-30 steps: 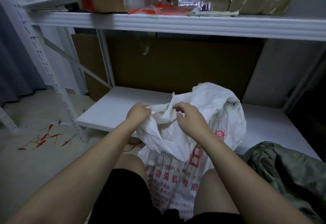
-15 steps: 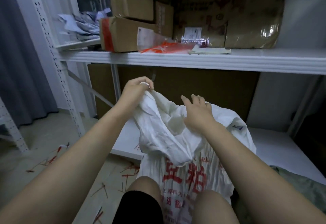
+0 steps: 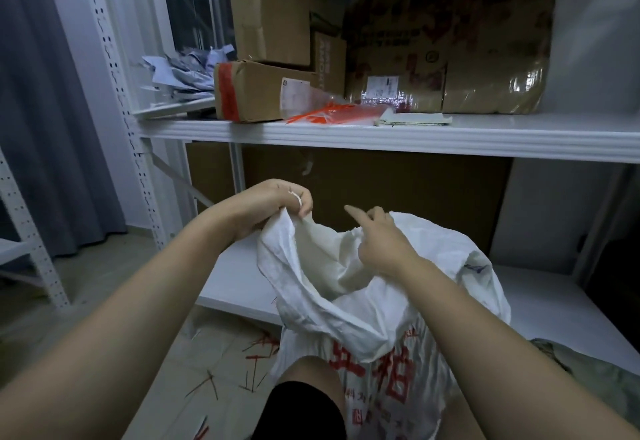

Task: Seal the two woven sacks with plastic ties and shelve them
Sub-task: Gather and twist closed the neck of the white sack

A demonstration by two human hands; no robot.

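Pinching sack (image 3: 346,287) rim: left hand (image 3: 273,202) | right hand (image 3: 384,245) possibly gripping

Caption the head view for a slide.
Both hands, left and right, grip the open mouth of a white woven sack before white shelving.

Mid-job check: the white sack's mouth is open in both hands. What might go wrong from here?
1. The left hand pinches only a corner of the white woven sack, and the right hand has a finger lifted, so the mouth may slip open.
2. The orange plastic ties lie up on the middle shelf; reaching them likely means letting go with one hand.
3. Loose ties on the floor could snag or trip.
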